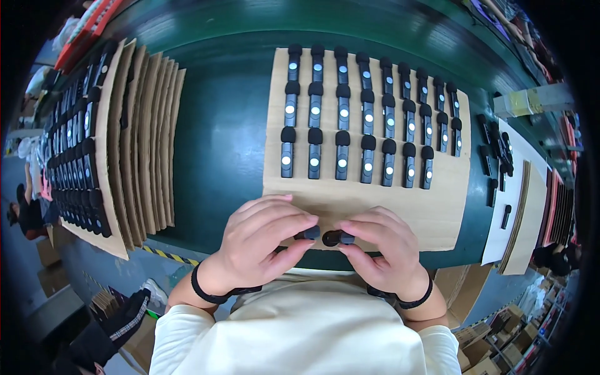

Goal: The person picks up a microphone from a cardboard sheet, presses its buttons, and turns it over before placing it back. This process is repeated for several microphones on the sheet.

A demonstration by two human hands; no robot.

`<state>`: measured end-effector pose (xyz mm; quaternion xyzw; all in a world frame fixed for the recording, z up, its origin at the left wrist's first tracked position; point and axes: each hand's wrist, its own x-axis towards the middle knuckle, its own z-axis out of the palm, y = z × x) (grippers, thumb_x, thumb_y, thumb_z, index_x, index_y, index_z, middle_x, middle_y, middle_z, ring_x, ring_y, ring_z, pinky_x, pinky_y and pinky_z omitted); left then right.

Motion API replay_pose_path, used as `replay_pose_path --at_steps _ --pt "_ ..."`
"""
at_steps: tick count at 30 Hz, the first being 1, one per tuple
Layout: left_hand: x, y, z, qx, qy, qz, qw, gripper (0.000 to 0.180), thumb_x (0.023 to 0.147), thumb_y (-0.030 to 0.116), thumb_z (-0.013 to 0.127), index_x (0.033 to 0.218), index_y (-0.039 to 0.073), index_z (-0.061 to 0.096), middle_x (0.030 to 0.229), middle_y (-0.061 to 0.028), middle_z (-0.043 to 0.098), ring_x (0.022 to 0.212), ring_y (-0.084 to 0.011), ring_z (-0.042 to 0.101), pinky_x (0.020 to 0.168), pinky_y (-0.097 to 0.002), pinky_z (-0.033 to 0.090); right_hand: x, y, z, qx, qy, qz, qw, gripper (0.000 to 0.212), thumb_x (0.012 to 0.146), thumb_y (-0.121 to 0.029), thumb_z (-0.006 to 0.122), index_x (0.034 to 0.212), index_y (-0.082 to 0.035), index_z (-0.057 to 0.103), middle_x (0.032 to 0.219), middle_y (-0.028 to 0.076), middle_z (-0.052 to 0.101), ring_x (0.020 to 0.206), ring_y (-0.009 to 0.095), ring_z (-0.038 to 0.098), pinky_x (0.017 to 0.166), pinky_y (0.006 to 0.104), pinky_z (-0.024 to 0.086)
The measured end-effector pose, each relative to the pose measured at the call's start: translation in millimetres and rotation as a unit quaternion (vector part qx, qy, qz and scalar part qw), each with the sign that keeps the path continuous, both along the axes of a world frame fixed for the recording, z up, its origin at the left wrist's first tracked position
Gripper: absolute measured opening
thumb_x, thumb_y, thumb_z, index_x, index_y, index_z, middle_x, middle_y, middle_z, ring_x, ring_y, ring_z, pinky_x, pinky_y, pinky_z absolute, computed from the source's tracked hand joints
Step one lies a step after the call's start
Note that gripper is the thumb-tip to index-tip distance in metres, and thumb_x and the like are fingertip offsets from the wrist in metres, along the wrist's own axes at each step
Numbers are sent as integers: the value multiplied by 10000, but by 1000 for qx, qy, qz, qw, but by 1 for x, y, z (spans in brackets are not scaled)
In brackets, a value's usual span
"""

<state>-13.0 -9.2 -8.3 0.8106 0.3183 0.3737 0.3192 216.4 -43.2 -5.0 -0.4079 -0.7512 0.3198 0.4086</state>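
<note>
Near the front edge of a cardboard sheet [369, 194], both of my hands are closed on small black pieces, close together but apart. My left hand [259, 237] pinches a black piece [307, 233] between thumb and fingers; most of it is hidden, so its kind is unclear. My right hand [384, 247] grips a small black clip-on microphone [334, 238], its glossy end turned toward the left hand. Beyond my hands, rows of black microphones [342, 153] with dark foam caps and a pale round spot lie on the cardboard.
At left stands a stack of cardboard sheets [147, 150], its top one carrying more microphones [78, 162]. Loose microphones [497, 147] lie at right by a white sheet [500, 231]. The green table [212, 125] lies underneath. A person [31, 209] is at the far left.
</note>
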Motion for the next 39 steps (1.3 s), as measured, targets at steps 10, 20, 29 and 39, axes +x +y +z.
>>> replay_pose_path --at_steps 10,20,29,39 --pt "-25 -4 -14 148 126 23 981 280 676 45 739 938 61 641 1054 -106 690 940 -271 652 856 -453 523 -18 3 -12 117 -141 -2 983 319 699 -11 747 999 -41 643 1093 110 655 852 268 635 713 361 510" --pt "-26 -13 -24 158 187 2 970 232 686 75 724 913 72 672 1088 -97 644 999 -279 613 899 -452 508 -29 -6 -22 116 -237 34 964 248 722 -72 717 964 -66 662 1070 78 607 972 256 593 777 355 493" --pt "-16 -5 -28 155 163 15 974 259 695 54 733 944 72 668 1092 -115 621 1004 -303 609 906 -469 504 -32 2 -25 118 -270 -13 955 281 742 -118 719 1019 -90 674 1112 86 601 986 261 593 802 365 487" --pt "-21 -9 -24 112 156 49 980 297 684 81 770 952 71 641 1065 -122 592 978 -318 599 909 -492 494 27 9 14 119 -265 -59 955 370 724 -123 764 1075 -109 647 1191 101 598 1002 272 598 813 370 488"
